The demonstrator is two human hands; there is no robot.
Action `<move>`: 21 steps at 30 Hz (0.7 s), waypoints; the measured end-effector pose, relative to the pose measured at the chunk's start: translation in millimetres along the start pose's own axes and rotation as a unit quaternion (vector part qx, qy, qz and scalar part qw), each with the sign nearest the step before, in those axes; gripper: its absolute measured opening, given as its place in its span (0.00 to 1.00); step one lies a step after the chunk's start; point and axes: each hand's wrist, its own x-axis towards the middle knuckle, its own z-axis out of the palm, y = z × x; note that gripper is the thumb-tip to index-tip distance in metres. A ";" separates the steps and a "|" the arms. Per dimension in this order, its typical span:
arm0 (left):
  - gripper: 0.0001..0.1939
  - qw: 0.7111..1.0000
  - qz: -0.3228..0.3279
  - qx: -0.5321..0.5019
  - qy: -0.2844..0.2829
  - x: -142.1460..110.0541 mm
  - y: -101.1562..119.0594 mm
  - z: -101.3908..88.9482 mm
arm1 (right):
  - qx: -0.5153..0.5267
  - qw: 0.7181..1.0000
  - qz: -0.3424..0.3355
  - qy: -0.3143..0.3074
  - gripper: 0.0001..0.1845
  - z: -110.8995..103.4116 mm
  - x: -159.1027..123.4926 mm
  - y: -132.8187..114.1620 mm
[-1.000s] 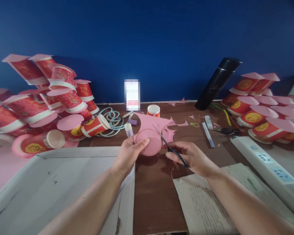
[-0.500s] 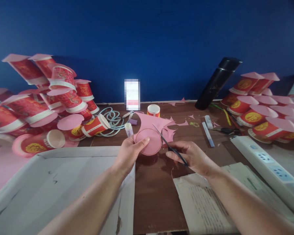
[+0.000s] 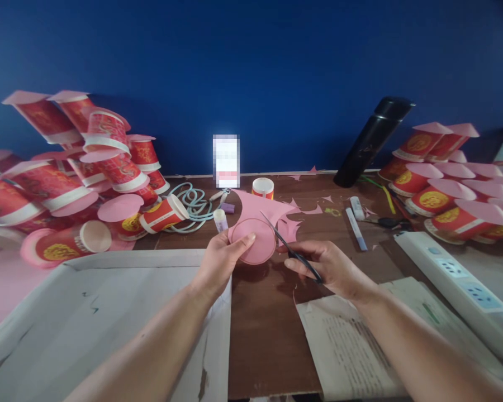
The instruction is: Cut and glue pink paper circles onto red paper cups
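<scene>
Between thumb and fingers, my left hand (image 3: 224, 254) pinches a pink paper disc (image 3: 257, 248) with a darker line around its edge. My right hand (image 3: 318, 259) is closed around the black handles of a pair of scissors (image 3: 289, 248). The blades point up and left, along the disc's right edge; whether they are open there I cannot tell. Just beyond lies a larger pink paper sheet (image 3: 255, 205) with cut-out edges. Pink scraps (image 3: 288, 229) lie beside it. A red and white paper cup (image 3: 262, 188) stands behind, and a glue stick (image 3: 220, 219) is near my left hand.
Pink-topped red cups are piled at left (image 3: 117, 170) and right (image 3: 433, 198). A black flask (image 3: 373, 142) leans on the blue wall near a lit phone (image 3: 226, 162). A white tray (image 3: 151, 312), printed papers (image 3: 347, 346) and a power strip (image 3: 456, 279) flank my arms.
Almost nothing differs. The disc, both hands and the scissors keep nearly the same position, and the whole view has shifted very slightly.
</scene>
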 end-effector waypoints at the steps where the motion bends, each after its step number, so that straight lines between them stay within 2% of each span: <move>1: 0.18 1.000 0.001 0.000 0.001 0.1 0.0 -0.1 | -0.001 1.000 0.000 -0.001 0.24 -0.5 0.0 0.7; 5: 0.19 1.000 0.002 0.000 0.001 0.8 -0.5 -0.5 | -0.002 1.000 0.004 -0.004 0.26 -1.4 -0.2 1.3; 21: 0.20 1.000 0.006 0.005 0.005 1.8 -2.0 -2.8 | -0.012 1.000 0.010 -0.005 0.23 -3.1 -0.8 1.3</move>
